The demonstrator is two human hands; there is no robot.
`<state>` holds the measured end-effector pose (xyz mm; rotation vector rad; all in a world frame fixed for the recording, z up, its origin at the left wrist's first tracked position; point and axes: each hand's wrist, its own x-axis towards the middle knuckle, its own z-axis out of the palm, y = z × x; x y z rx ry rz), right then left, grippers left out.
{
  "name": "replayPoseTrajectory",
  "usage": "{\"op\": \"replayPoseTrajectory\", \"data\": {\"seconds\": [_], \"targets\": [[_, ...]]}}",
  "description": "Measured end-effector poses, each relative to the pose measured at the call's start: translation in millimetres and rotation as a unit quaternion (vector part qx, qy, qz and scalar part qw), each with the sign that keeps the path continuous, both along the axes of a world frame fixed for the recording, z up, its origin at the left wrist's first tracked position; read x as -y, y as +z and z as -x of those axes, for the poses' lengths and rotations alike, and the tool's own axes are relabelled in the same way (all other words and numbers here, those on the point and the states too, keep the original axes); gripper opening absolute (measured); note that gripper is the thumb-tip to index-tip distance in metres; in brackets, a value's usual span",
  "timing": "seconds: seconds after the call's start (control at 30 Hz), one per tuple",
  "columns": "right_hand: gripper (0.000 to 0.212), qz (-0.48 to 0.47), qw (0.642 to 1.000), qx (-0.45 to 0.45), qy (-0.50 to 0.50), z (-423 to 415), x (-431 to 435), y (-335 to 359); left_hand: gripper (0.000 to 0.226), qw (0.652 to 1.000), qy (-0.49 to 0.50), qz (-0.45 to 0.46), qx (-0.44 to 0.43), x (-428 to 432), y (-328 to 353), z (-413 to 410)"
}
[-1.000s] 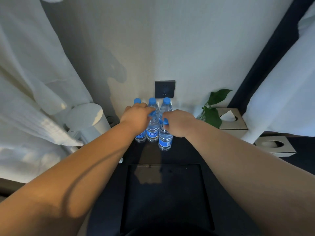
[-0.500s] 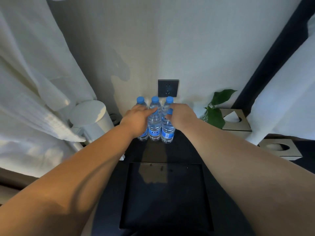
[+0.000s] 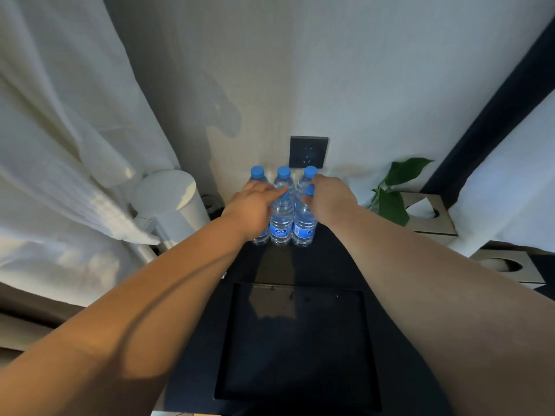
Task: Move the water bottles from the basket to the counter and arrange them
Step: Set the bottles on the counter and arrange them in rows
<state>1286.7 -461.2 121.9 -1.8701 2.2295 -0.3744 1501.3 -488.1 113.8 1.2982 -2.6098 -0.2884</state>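
The bottles (image 3: 282,217) are stood upright in a tight cluster on the dark worktop (image 3: 333,265), against the wall and just below a black socket (image 3: 308,152). Three blue caps are seen in the back row, with more bottles in front, their blue labels facing out. The right hand (image 3: 329,197) is closed around the neck of the front right bottle. The left hand (image 3: 252,210) is laid over the front left of the cluster, fingers loosely spread, one fingertip touching the cap of the front middle bottle; nothing is clasped by it. A white kettle (image 3: 171,202) is stood to the left, a plant (image 3: 393,193) and a tissue box (image 3: 429,214) to the right. A dark square tray (image 3: 297,346) is set nearer on the worktop.
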Motion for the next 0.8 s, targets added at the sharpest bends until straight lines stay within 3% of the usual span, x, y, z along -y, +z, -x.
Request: {"op": "replayPoseTrajectory", "data": {"seconds": [0.17, 0.6, 0.8], "targets": [[0.053, -0.018, 0.999, -0.033, 0.019, -3, 0, 3, 0.058, 1.0, 0.011, -0.002, -0.006, -3, -1, 1], [0.035, -0.044, 0.997, -0.029, 0.051, 1, 1, 10, 0.06, 1.0, 0.007, -0.01, 0.011, 0, 0, -2], [0.05, -0.036, 0.998, -0.04, 0.028, 0, -3, 12, 0.062, 1.0, 0.009, -0.013, 0.014, -1, 0, -1]]}}
